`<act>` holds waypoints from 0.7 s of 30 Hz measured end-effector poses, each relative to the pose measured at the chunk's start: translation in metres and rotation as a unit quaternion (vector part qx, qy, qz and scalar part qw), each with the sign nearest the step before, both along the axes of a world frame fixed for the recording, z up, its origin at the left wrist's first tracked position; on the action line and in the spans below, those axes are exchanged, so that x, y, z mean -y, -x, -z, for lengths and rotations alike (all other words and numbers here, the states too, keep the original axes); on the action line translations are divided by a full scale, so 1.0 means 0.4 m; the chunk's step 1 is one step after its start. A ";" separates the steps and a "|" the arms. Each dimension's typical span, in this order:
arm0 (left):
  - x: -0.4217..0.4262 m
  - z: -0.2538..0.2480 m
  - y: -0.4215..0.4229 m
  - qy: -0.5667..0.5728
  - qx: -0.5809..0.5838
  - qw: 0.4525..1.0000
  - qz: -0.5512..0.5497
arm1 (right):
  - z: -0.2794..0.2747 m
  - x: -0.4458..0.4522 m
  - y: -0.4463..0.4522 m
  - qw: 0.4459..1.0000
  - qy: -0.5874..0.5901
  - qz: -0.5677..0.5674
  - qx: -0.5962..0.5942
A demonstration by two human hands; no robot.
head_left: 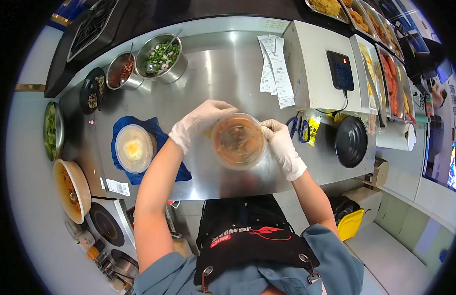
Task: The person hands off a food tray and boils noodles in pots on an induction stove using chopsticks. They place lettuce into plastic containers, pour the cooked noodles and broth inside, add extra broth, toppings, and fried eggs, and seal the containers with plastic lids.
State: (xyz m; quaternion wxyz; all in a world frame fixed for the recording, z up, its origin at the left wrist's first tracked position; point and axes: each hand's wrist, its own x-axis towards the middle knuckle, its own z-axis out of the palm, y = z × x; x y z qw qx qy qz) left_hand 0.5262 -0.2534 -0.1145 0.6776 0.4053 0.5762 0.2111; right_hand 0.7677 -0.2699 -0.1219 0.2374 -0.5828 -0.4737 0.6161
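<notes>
A round clear plastic takeaway bowl (239, 142) with reddish-brown food inside stands at the middle of the steel counter, covered by a see-through lid. My left hand (204, 122), in a pale glove, curls its fingers over the bowl's upper left rim. On the opposite side, my gloved right hand (283, 147) pinches the rim between thumb and fingers. Some fingertips of the left hand are hidden. Left of my left forearm, another lidded plastic tub (134, 148) with pale contents rests on a blue cloth (121, 129).
Steel pots of chopped green onion (164, 58) and red bits (124, 71) stand at the back left. Paper receipts (276, 69) lie behind the bowl. Scissors (299, 128), a yellow packet (314, 129) and a black dish (351, 141) sit to the right, below a keypad device (340, 71).
</notes>
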 end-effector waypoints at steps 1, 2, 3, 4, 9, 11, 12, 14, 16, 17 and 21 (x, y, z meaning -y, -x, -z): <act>-0.018 -0.027 -0.022 -0.030 -0.037 0.999 0.027 | 0.002 0.000 0.000 1.000 -0.007 -0.002 0.003; -0.034 -0.021 -0.029 -0.030 -0.035 0.998 0.030 | 0.004 0.001 0.000 1.000 -0.006 0.001 0.004; -0.052 -0.015 -0.035 -0.039 -0.039 0.996 0.077 | 0.006 0.001 0.001 1.000 0.007 0.013 -0.016; -0.066 -0.011 -0.041 -0.048 -0.042 0.990 0.124 | 0.008 0.000 -0.002 0.999 0.020 0.024 -0.037; -0.088 0.001 -0.056 -0.034 -0.114 0.976 0.183 | 0.004 -0.028 -0.010 0.993 0.081 0.010 -0.080; -0.091 -0.005 -0.062 -0.032 -0.135 0.971 0.196 | -0.008 -0.051 0.002 0.986 0.119 0.005 -0.113; -0.093 -0.009 -0.064 -0.035 -0.144 0.969 0.197 | -0.004 -0.063 0.008 0.986 0.119 0.007 -0.114; -0.092 -0.010 -0.066 -0.035 -0.152 0.968 0.197 | 0.007 -0.082 0.017 0.992 0.066 -0.069 -0.078; -0.093 -0.009 -0.062 -0.035 -0.149 0.967 0.203 | 0.015 -0.094 0.020 0.992 0.058 -0.091 -0.061; -0.094 -0.003 -0.061 -0.034 -0.150 0.967 0.202 | 0.017 -0.097 0.020 0.992 0.047 -0.114 -0.042; -0.088 0.007 -0.042 -0.036 -0.107 0.976 0.188 | 0.011 -0.087 0.016 0.991 0.066 -0.092 -0.067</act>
